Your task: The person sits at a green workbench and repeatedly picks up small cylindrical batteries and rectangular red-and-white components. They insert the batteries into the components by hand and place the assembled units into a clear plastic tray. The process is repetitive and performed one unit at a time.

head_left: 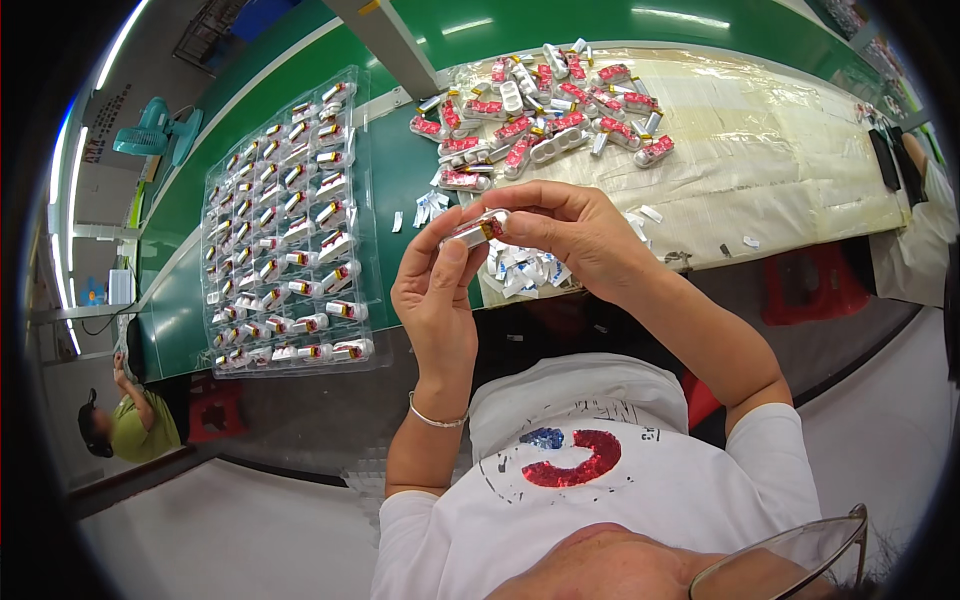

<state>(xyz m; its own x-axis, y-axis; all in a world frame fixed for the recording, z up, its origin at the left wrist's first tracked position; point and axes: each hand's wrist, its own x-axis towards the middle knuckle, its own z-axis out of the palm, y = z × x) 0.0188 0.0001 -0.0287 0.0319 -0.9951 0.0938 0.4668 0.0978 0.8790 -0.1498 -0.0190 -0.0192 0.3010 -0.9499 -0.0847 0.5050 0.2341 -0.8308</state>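
Both hands are raised over the table's near edge, holding one small white oblong plastic part [470, 234] with a gold-and-dark-red band near its right end. My left hand [437, 285] is closed around its left end, thumb lying along it. The fingertips of my right hand [590, 240] pinch the other end. Just below and behind the hands lies a heap of small white-and-blue paper slips [525, 270]. Past the fingers is a pile of similar white parts with red printed faces and silver cylinders [560, 120].
A clear plastic tray [372, 290] with rows of similar parts stands left on the green table [390, 135]. A metal post [390, 45] rises behind. Brownish sheeting [780, 150] covers the right side. A teal fan [155, 130] and a person in green [145, 425] are far left.
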